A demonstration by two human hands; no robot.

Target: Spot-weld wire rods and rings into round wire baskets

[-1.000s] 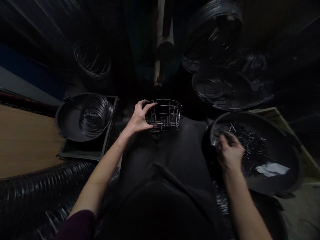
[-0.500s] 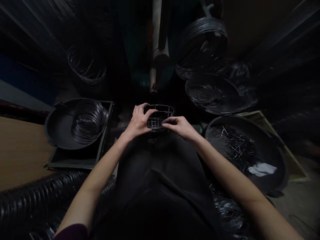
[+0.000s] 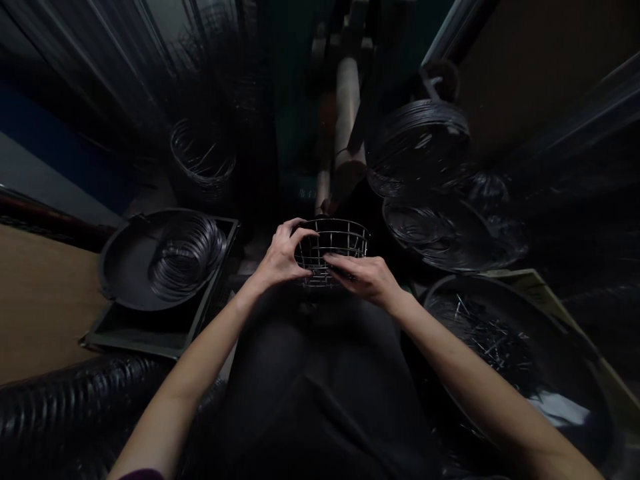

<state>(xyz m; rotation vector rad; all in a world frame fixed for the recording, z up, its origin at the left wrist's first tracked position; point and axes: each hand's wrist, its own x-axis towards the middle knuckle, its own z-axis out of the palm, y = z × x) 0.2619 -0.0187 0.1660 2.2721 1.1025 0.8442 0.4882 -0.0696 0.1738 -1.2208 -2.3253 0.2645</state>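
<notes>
A round wire basket (image 3: pixel 345 235) with crossing bars is held in front of my lap, near the middle of the view. My left hand (image 3: pixel 285 257) grips its left side, thumb low and fingers curved over the upper part. On the near side, my right hand (image 3: pixel 363 275) has its fingers pressed together against the lower wires. Whether the right fingers also pinch a small piece is too dark to tell.
At left, a black pan (image 3: pixel 127 267) with a wire coil (image 3: pixel 187 257) rests on a crate (image 3: pixel 135 340). At right stand a pan of short metal pieces (image 3: pixel 493 337) and another holding wire (image 3: pixel 425 223). A machine with a pale cylinder (image 3: pixel 349 100) is ahead.
The view has tilted and shifted, so the surroundings sit lower and further right. More of the basket's rim shows. My right hand has turned flatter across the basket's near side.
</notes>
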